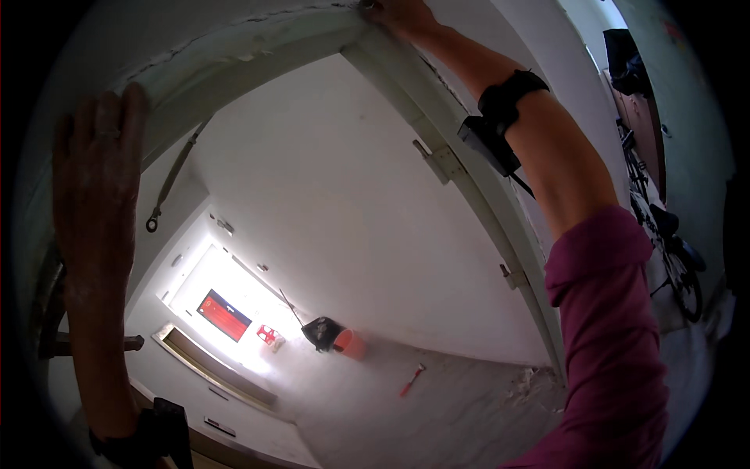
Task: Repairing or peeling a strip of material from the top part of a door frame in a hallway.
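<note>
A pale grey-green door frame crosses overhead and runs down on the right. Along its top, a rough, cracked seam separates it from the wall. My left hand lies on the frame at the far left, fingers stretched upward and a ring on one. Raised to the frame's upper corner, my right hand is partly cut off by the picture's edge. Its fingers are closed at the seam around something dark, too small to make out. Two hinge parts, an upper hinge and a lower hinge, stick out from the right post.
A metal rod hangs from the frame near my left hand. On the floor beyond lie a red-handled hammer and loose debris. Farther off are a pink bucket and a black bag. Bicycles stand at the right.
</note>
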Demonstrator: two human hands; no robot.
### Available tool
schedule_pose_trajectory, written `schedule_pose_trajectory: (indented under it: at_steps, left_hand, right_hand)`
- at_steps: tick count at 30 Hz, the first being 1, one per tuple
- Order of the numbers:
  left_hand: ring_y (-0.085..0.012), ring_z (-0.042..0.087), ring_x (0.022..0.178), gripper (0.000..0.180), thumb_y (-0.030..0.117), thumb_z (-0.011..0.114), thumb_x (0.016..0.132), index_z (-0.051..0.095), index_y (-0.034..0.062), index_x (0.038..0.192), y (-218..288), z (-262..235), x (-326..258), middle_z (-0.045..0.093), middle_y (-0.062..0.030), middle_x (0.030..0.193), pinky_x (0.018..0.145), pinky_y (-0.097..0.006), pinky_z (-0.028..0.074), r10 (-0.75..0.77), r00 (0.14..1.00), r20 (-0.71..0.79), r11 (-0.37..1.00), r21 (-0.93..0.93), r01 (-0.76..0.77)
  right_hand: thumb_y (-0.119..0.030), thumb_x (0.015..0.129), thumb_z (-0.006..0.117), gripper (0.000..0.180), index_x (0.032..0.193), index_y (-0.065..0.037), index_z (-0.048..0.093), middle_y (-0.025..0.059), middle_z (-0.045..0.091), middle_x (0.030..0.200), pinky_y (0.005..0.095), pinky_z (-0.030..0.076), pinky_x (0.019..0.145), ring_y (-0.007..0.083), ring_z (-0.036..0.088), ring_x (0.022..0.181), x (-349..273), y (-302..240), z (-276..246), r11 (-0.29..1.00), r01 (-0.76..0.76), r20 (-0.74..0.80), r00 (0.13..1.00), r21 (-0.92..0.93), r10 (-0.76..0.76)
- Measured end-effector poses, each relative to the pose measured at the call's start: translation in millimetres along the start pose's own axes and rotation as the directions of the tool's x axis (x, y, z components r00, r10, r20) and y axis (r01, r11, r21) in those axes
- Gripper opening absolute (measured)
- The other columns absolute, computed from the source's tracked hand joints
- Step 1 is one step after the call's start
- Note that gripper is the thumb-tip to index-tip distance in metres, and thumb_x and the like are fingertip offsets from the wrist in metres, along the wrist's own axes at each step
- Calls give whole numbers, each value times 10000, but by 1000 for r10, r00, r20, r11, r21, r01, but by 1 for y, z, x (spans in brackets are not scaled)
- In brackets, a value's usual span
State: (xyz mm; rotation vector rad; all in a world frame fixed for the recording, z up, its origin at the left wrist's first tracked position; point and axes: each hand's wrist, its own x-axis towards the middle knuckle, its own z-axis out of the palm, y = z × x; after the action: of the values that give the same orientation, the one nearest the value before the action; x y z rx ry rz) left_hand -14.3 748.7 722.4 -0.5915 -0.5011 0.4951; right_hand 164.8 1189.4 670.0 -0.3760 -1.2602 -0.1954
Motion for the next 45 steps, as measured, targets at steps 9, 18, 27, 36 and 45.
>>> schedule_pose_trajectory:
  at_steps: [9, 18, 27, 36, 45]
  left_hand:
    - [-296, 610, 1224, 690, -78, 759, 774, 526, 29, 1415, -10, -7, -4, 624, -144, 1285, 1148, -476, 464, -3, 1000, 22, 1000, 11, 2]
    - [-313, 597, 1264, 772, -76, 812, 740, 515, 36, 1444, -16, 6, -15, 623, -144, 1317, 1151, -502, 460, 3, 999, 39, 1000, -19, -3]
    - [-321, 584, 1280, 772, -100, 767, 772, 493, 56, 1476, -20, 4, -15, 613, -140, 1337, 1147, -482, 469, 22, 999, 37, 1000, 5, -22]
    - [-311, 568, 1286, 780, -133, 737, 757, 491, 52, 1474, -20, 3, -18, 592, -136, 1345, 1144, -463, 478, 16, 1000, 22, 1000, -3, -16]
    - [-310, 564, 1311, 766, -126, 737, 779, 487, 56, 1480, -20, 1, -15, 607, -141, 1362, 1176, -467, 441, 13, 999, 49, 1000, -1, -13]
  right_hand:
    - [-187, 888, 594, 269, 1065, -29, 720, 248, 718, 1021, 472, 535, 828, 429, 678, 969, 6, 11, 13, 993, -81, -61, 994, 83, 87]
    - [-185, 900, 564, 276, 1051, -8, 713, 267, 708, 1052, 525, 522, 838, 450, 673, 960, 19, -13, 6, 999, -48, 78, 996, 10, 47]
    - [-166, 896, 519, 244, 916, -32, 721, 260, 711, 966, 554, 522, 829, 465, 676, 958, 31, 5, 44, 977, -53, -107, 994, -209, 31]
    - [-209, 947, 519, 251, 960, -44, 708, 238, 716, 1059, 508, 512, 898, 427, 665, 1037, 9, -14, 36, 923, -383, -143, 913, 28, 383]
    - [-192, 949, 514, 214, 936, -43, 667, 240, 713, 972, 544, 518, 837, 444, 674, 988, 30, -14, 22, 967, -146, -72, 988, -209, 133]
